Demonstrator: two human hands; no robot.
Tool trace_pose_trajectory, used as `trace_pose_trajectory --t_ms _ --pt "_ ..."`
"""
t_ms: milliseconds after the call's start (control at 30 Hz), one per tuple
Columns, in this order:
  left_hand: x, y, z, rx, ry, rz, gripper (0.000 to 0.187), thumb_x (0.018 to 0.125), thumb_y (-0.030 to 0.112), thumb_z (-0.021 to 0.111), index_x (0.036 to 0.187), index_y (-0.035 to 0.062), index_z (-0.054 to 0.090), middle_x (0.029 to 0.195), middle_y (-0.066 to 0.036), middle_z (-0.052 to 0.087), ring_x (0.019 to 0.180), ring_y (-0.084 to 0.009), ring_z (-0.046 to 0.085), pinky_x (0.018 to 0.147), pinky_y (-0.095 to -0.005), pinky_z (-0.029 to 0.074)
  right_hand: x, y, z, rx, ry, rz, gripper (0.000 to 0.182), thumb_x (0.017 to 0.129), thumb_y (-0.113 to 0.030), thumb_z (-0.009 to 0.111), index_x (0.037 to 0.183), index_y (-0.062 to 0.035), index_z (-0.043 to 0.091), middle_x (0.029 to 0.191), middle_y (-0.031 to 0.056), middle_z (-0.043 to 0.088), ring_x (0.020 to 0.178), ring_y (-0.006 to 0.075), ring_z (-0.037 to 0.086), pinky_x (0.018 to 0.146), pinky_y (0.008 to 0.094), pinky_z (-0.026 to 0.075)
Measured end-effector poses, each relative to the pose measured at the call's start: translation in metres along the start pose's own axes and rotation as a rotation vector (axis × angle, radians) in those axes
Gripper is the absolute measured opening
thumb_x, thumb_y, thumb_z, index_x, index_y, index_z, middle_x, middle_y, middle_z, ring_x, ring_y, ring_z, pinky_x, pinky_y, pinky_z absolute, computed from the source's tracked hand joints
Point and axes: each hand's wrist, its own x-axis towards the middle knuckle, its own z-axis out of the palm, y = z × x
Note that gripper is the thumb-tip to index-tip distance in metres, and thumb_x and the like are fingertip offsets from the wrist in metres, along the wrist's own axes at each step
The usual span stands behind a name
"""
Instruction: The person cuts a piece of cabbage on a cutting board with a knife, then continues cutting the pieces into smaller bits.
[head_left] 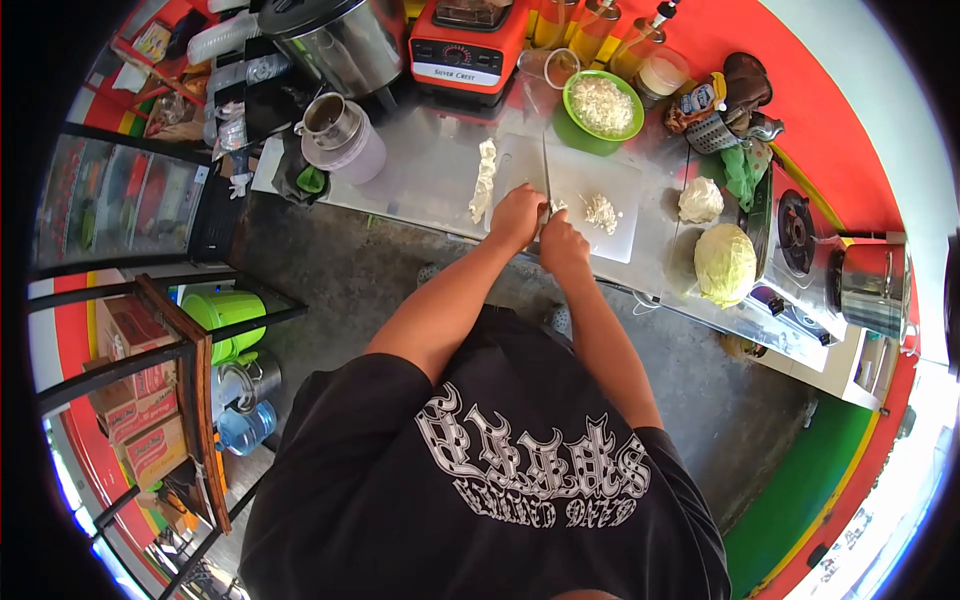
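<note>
My right hand (563, 245) is closed around a knife (546, 170), whose blade points away from me over the white cutting board (625, 185). Close against the knife's lower end, my left hand (518, 215) has its fingers curled in; whatever they grip is hidden. Small white chopped pieces (600, 213) lie on the board to the right of the blade. Left of the board is a long, crumpled white strip (483, 180). Beyond the board stands a green bowl (575, 135) full of shredded white cabbage (600, 105).
A pale green cabbage (725, 264) and a crumpled white ball (700, 201) sit right of the board, near a gas stove (797, 220) and a steel pot (870, 285). Behind are a red blender base (460, 55) and oil bottles (595, 30). Leftward stands a pinkish container (350, 160).
</note>
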Motion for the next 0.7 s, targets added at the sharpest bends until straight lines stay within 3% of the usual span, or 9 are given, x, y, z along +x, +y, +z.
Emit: trace_pose_trajectory --t_ms 67,433,700 --pt "0.0 -0.004 0.0 0.001 0.005 0.067 0.008 0.086 0.007 0.067 0.09 0.0062 0.074 0.095 -0.015 0.066 0.094 -0.0381 0.065 0.08 -0.0482 0.053 0.002 0.001 -0.005 -0.022 0.038 -0.027 0.029 0.099 -0.016 0.053 0.12 0.0029 0.047 0.112 0.0255 0.073 0.105 0.0404 0.072 0.091 0.0477 0.057" --pt "-0.002 -0.002 0.0 -0.029 0.019 0.031 0.006 0.086 0.008 0.068 0.088 0.0046 0.073 0.094 -0.014 0.066 0.092 -0.0383 0.065 0.079 -0.0489 0.052 -0.003 0.005 -0.004 -0.042 0.014 -0.059 0.034 0.104 -0.029 0.053 0.117 0.002 0.045 0.11 0.0278 0.072 0.106 0.0415 0.072 0.09 0.0485 0.057" --pt "-0.006 -0.004 0.007 -0.065 0.102 0.032 0.006 0.087 0.008 0.067 0.088 0.0052 0.073 0.094 -0.013 0.065 0.096 -0.0363 0.065 0.08 -0.0477 0.052 -0.011 0.002 0.004 0.021 -0.008 -0.002 0.032 0.105 -0.029 0.051 0.115 0.0011 0.045 0.111 0.0287 0.071 0.107 0.0439 0.07 0.092 0.0517 0.055"
